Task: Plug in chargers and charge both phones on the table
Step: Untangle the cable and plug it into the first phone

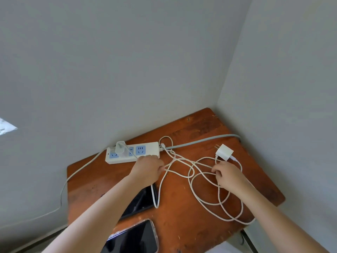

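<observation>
A white power strip with blue sockets lies at the back of the wooden table. One white charger is plugged into it. A second white charger lies loose at the right, prongs up. Tangled white cables loop across the table. My left hand pinches a cable strand just in front of the strip. My right hand grips cable loops below the loose charger. Two dark phones lie face up: one partly under my left forearm, with a cable end at its edge, the other at the near edge.
The table stands in a corner between two grey walls. The strip's thick grey cord runs off to the right wall. A thin white cord drops off the table's left side to the floor.
</observation>
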Available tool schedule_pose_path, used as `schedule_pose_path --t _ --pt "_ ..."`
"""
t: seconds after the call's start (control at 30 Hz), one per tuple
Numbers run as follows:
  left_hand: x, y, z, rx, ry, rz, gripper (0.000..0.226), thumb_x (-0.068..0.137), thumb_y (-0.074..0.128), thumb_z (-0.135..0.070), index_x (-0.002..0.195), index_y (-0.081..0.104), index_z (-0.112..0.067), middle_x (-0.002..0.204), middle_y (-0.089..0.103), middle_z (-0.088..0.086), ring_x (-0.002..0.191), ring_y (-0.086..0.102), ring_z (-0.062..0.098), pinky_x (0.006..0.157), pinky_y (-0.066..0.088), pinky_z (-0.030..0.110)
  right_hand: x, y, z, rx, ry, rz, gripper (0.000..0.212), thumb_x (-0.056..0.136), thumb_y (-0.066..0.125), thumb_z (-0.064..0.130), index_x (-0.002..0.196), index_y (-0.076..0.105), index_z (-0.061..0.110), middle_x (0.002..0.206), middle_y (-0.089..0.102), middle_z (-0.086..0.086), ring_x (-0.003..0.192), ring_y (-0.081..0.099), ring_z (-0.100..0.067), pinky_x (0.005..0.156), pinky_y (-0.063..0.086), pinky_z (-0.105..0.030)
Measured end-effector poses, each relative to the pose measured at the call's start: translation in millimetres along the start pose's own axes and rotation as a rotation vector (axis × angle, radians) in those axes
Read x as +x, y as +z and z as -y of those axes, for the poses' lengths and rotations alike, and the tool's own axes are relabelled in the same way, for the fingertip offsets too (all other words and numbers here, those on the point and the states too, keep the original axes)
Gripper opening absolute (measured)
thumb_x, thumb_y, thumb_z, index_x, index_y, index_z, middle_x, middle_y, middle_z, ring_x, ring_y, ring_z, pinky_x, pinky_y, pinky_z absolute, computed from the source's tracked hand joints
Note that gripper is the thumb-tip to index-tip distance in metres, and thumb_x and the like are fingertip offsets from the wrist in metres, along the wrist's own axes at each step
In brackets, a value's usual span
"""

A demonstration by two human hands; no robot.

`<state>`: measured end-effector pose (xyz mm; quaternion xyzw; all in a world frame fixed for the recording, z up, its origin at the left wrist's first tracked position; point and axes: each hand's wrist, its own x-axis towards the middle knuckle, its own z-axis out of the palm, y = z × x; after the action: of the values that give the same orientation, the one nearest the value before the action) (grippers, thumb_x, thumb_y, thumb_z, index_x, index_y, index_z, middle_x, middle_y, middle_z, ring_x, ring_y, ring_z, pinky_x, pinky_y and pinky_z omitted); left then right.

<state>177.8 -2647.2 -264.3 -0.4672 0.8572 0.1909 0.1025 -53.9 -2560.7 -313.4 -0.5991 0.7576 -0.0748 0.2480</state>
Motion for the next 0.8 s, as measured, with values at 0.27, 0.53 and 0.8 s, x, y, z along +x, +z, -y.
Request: schedule_pose_path --t 0.27,0.53,0.8 --pt "20.3 23.6 -34.5 0.085 0.025 -0.159 0.044 0.095 0.038 -0.025 0.137 0.030 -0.015 0.141 0.042 0.007 0.130 0.036 0.024 0.109 0.028 0.039 -20.4 2.0 -28.4 -0.218 -0.106 0.280 0.066 0.079 0.058 0.049 0.135 0.030 0.029 0.136 0.040 0.000 0.123 0.041 -0.019 0.103 0.038 -0.035" --pt "55.2 19.2 -39.1 0.123 0.050 0.040 0.028 0.091 0.049 -0.011 0.119 0.053 -0.012 0.125 0.053 0.008 0.116 0.048 0.023 0.099 0.042 0.033 -3.7 -27.0 -24.7 0.212 -0.102 -0.056 0.021 0.092 0.046 0.017 0.083 0.062 0.008 0.062 0.057 -0.001 0.063 0.057 -0.020 0.055 0.036 -0.019" --pt "58.4 -27.8 -23.5 -0.245 0.067 -0.054 0.017 0.091 0.053 -0.011 0.104 0.065 -0.011 0.108 0.064 0.008 0.088 0.050 0.011 0.075 0.038 0.019 57.0 -72.7 -11.5 0.962 0.327 -0.306 0.020 0.091 0.047 0.012 0.099 0.062 0.001 0.062 0.056 0.001 0.058 0.052 -0.013 0.059 0.045 -0.020"
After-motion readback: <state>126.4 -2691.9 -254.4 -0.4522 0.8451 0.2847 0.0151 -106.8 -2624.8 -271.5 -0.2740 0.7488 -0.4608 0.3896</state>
